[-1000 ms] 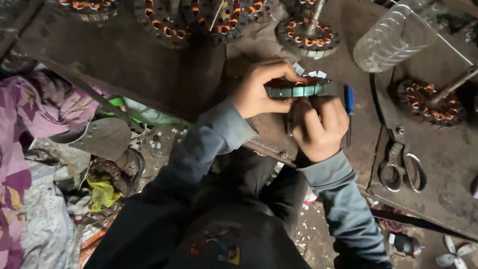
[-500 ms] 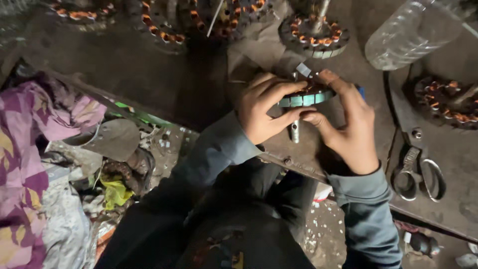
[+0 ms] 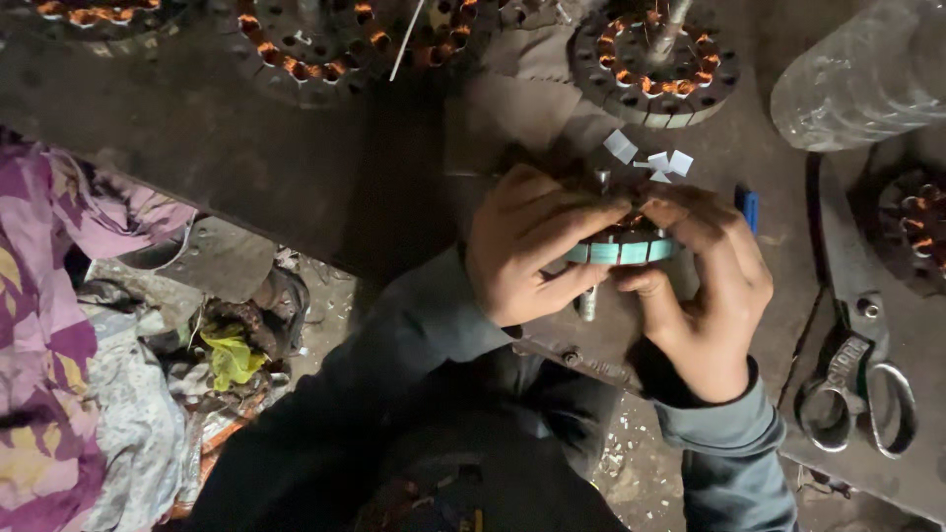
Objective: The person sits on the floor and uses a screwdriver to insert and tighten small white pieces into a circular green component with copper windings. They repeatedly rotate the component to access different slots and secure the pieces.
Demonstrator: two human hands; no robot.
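Both my hands grip a round motor stator [image 3: 623, 246] with a teal rim and copper coils, held over the dark workbench [image 3: 296, 187]. My left hand [image 3: 527, 246] wraps its left side, fingers curled over the top. On the right side, my right hand [image 3: 705, 296] pinches the rim with thumb below. A short metal shaft [image 3: 588, 303] sticks out beneath the stator. Small white paper slips [image 3: 650, 158] lie just beyond it.
Several wound stators lie along the bench's far edge [image 3: 655, 59]. A clear plastic bottle [image 3: 862, 79] rests at the far right, scissors [image 3: 857, 394] at the near right, a blue pen [image 3: 749, 207] beside my right hand. Purple cloth [image 3: 59, 325] and floor debris sit at left.
My right hand has shifted from below the stator to its right side. The view has moved closer and slightly left; the stator stays held in both hands.
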